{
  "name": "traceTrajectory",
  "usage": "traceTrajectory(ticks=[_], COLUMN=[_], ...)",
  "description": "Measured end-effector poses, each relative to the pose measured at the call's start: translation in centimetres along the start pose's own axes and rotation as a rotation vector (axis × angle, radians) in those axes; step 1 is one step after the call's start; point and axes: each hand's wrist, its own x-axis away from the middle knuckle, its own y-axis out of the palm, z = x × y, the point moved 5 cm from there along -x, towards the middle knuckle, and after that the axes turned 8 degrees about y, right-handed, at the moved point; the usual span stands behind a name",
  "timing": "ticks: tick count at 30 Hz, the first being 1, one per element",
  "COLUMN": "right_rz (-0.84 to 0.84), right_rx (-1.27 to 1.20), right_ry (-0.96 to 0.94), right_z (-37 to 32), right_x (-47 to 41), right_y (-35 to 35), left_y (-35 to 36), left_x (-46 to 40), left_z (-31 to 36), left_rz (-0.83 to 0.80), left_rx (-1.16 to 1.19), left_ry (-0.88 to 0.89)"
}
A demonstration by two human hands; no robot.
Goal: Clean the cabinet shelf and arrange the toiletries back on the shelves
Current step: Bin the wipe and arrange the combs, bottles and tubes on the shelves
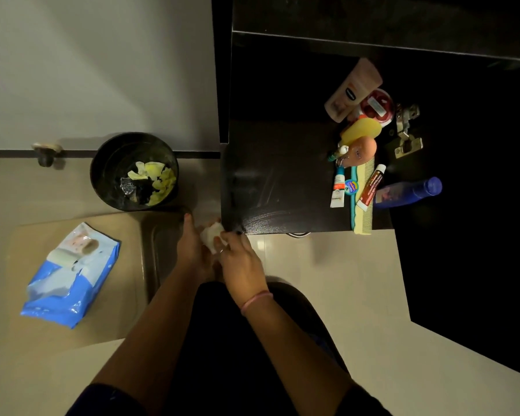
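Both hands pinch crumpled white wipe (211,235) at front-left corner of dark shelf (270,187): left hand (192,250), right hand (240,265). Toiletries (360,151) bunched along shelf's right edge; left half bare, streaked. Bin (134,171) near corner; wipes pack (72,274) well apart.

Shelf (270,187) is lying bare across its left and middle. Toiletries (364,151) are crowding the right side, w/ a hinge (406,132) just beside them. Bin (134,171) is sitting left of the shelf, wipes pack (69,277) nearer.
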Motion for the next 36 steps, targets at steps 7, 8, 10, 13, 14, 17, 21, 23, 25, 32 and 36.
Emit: traceTrajectory(ticks=[7, 8, 10, 13, 14, 17, 21, 23, 25, 32, 36], right_rz=[0.217, 0.23, 0.309, 0.329, 0.313, 0.261, 0.108, -0.024, -0.076, 0.199, 0.139], right_rx=[-0.379, -0.375, -0.32, -0.295, -0.336, -0.288, 0.029, 0.159, 0.168, -0.136, 0.086], right_ry=[0.535, 0.591, 0.674, 0.69, 0.688, 0.544, 0.093, -0.016, -0.079, 0.414, 0.524], right_z=[8.3, 9.9, 12.3, 13.3, 13.0, 9.2, 1.6, 0.0, 0.1, 8.9, 10.2], right_x=[0.8, 0.5, 0.1, -1.6, -2.4, -5.0, -5.3, -3.2, -1.8, -7.3, -11.8], right_y=[-7.2, -8.1, -9.3, -8.5, -7.9, -6.1, -3.2, -1.7, -1.6, -8.8, -9.6], left_y=[0.3, 0.4, 0.6, 0.8, 0.8, 0.6, 0.4, 0.3, 0.2, 0.6, 0.7], left_x=[-0.1, -0.1, -0.1, -0.2, -0.3, -0.3, -0.2, -0.1, -0.4, -0.9, -0.7], left_z=[0.2, 0.2, 0.1, 0.1, 0.1, 0.1, 0.0, 0.0, 0.0, -0.4, -0.3], left_rz=[-0.041, -0.033, -0.013, 0.001, 0.006, 0.004, 0.029, 0.079, 0.099, 0.022, 0.027], left_rx=[-0.117, -0.133, -0.144, -0.148, -0.153, -0.152, -0.123, -0.097, -0.046, -0.059, -0.056], left_ry=[0.014, 0.021, 0.036, 0.042, 0.041, 0.046, 0.054, 0.054, 0.05, 0.018, 0.019])
